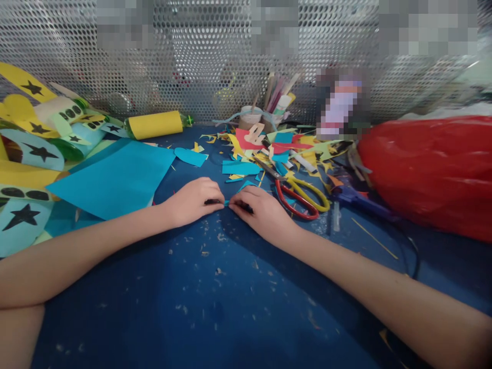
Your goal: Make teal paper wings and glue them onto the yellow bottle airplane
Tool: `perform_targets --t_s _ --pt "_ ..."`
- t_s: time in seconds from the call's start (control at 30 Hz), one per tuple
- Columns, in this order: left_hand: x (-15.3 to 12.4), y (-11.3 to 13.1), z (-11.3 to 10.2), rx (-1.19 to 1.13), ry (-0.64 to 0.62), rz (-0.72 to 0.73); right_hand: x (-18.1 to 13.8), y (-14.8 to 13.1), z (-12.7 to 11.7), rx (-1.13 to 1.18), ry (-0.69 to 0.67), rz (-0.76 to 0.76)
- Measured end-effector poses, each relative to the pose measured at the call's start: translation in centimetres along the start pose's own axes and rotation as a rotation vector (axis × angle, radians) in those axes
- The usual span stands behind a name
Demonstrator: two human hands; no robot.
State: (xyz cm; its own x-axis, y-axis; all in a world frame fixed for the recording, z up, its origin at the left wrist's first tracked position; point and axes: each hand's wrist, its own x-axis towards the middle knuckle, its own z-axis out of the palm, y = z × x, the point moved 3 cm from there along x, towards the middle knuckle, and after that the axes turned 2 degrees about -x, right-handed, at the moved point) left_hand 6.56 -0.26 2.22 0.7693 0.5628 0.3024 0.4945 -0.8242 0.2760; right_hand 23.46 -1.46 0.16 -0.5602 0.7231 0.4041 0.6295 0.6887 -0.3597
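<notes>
My left hand (194,200) and my right hand (261,210) rest knuckles-up on the dark blue table (215,297), fingertips almost touching. Both are curled shut, pinching a small piece of blue paper (242,187) between them; only a thin strip and a corner of it show above the fingers. A large sheet of blue paper (115,177) lies just left of my left hand. Scissors (298,192) with red and yellow handles lie just right of my right hand, blades pointing up-left.
Coloured paper scraps (269,146) litter the table behind my hands. A yellow-wrapped bottle (156,124) lies at the back. Star-decorated cutouts (26,148) pile at left. A red plastic bag (426,169) fills the right. A cup of tools (269,110) stands by the perforated metal wall (200,56).
</notes>
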Motion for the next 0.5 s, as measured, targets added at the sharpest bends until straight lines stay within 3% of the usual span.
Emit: perform_targets --t_s 0.27,0.5 --pt "0.0 1.1 1.1 0.322 0.005 0.173 -0.1 -0.1 -0.2 0.026 -0.029 0.065" --pt "-0.9 1.8 -0.2 0.488 0.307 0.309 0.0 -0.2 -1.4 0.231 0.098 0.226"
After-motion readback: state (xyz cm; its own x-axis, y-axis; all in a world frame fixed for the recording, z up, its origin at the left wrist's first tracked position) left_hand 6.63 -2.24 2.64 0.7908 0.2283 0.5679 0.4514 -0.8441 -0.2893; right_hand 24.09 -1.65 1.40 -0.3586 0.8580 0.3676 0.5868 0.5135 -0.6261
